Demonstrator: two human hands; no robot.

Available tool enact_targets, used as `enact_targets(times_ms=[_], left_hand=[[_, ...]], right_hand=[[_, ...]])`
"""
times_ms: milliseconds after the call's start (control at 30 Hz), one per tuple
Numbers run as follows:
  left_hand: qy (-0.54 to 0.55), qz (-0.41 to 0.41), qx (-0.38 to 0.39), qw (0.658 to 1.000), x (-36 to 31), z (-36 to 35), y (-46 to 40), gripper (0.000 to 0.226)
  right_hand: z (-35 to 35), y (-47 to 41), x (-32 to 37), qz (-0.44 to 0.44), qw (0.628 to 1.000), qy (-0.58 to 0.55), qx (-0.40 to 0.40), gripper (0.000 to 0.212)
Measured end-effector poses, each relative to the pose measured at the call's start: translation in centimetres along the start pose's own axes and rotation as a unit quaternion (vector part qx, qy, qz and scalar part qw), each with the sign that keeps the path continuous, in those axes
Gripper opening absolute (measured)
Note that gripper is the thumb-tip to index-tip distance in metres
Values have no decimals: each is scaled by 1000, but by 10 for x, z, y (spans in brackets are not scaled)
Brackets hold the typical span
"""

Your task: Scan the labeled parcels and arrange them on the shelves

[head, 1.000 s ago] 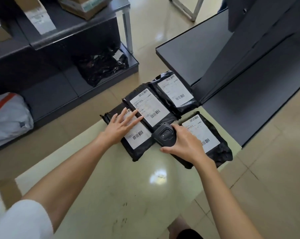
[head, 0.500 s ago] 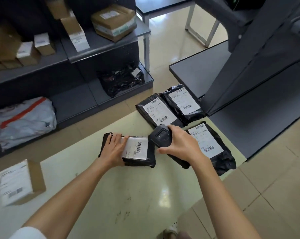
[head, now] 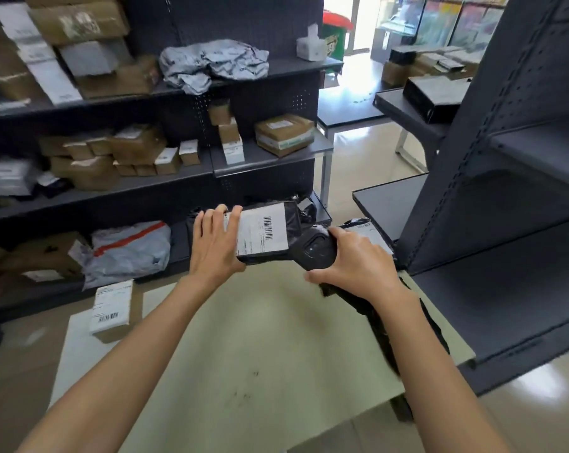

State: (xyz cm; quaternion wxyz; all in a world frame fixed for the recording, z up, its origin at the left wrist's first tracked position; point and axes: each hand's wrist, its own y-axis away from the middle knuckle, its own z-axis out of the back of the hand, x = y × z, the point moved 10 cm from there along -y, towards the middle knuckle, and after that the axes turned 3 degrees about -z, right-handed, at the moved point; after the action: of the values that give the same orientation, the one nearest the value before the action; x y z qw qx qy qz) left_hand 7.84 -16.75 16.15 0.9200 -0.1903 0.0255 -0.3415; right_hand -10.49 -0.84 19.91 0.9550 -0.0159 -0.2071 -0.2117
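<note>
1. Our left hand (head: 216,245) grips the black parcel (head: 266,233) by its left end, fingers curled over the top edge, and holds it up off the table with its white barcode label (head: 263,232) facing us.
2. Our right hand (head: 351,259) is wrapped around the black handheld scanner (head: 315,248), whose head sits just beside the parcel's right end, close to touching it.
3. Below our right forearm another black parcel (head: 423,325) lies along the right edge of the pale green table (head: 243,338), and the label of one more (head: 368,235) peeks out behind the scanner hand.
4. At the table's left edge a brown box (head: 113,310) with a white barcode label sits well apart from both hands.
5. Straight ahead stands the dark shelf unit (head: 260,158); its tiers carry cardboard boxes (head: 283,134) and crumpled grey mailers (head: 211,65), and a grey bag with an orange stripe (head: 129,250) lies on the bottom tier.
6. The lifted parcel hangs in front of that bottom tier, where a black bag (head: 306,207) sits just behind it.
7. On our right a second dark shelf rack (head: 505,191) stands close against the table's right corner, its lower boards (head: 505,305) bare.
8. Between the two units a strip of shiny floor (head: 358,148) runs towards a bright doorway.
9. The table's middle is bare in front of us.
</note>
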Motion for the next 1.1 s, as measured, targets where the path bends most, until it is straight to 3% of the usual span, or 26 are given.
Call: enact_targets(times_ms=[133,467,800,1100], left_hand=[[-16,-15,-42,999,-6,45,8,115],[-41,-18,-44,998,16,92,22,120],[-31,-44,-19,998,48,95,26,123],[-21,-88,-31,995,51,85,33,123]], right_hand=[[27,24,17,25,999,20,-22,77],[46,56,51,40,997,34,-48,85],[29,80,76,-4,998,36,-53,78],[2,101,67,-51,997,26,-49,84]])
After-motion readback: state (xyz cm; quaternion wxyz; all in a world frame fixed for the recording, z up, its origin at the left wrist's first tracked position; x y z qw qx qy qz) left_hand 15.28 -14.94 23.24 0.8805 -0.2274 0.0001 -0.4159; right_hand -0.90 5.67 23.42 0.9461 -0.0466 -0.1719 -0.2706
